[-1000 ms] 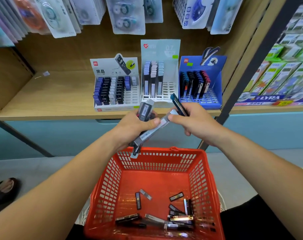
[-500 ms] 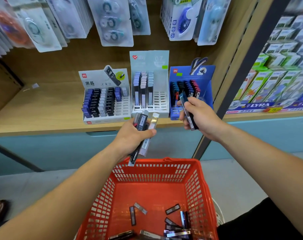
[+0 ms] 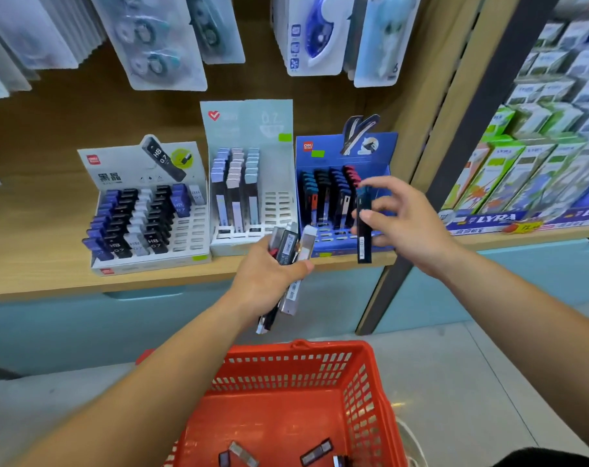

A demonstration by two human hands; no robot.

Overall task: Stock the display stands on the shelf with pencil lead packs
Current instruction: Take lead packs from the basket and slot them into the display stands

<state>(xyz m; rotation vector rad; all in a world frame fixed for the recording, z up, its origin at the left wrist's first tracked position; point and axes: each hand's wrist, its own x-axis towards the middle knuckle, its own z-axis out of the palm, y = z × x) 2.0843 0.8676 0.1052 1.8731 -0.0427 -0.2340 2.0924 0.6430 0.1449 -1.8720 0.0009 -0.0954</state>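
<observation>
While the right hand (image 3: 407, 224) hangs in front of the blue display stand (image 3: 380, 146), its thumb and fingers (image 3: 370, 188) pinch one dark pencil lead pack (image 3: 363, 227) upright, with the other fingers spread loose. The pack sits over the stand's right front corner, where several slots look empty.

The step in hand appears to be seating this pack in the blue stand. To do it well, I would keep the pack vertical, lead with its lower end, pick a free slot right of the red-capped row, and let go only once it stands square. The grip is high on the pack, so the bottom may swing; a slow approach should prevent knocking neighbours.

Just left of the blue stand and lower, the left hand (image 3: 269, 278) has its fingers curled round a bundle of packs (image 3: 289, 247), ready as supply. Below the stand, a red basket (image 3: 286, 369) holds a few more.

As for writing, the white stand (image 3: 118, 170), furthest left of the blue one, shows "HB 0.7" on its header and packs. The pale stand (image 3: 249, 123) between them carries a red heart and a faint "0.7". Right of the blue stand, a strip reads "LYRA" (image 3: 481, 217). The blue stand's red logo is too small to read.
</observation>
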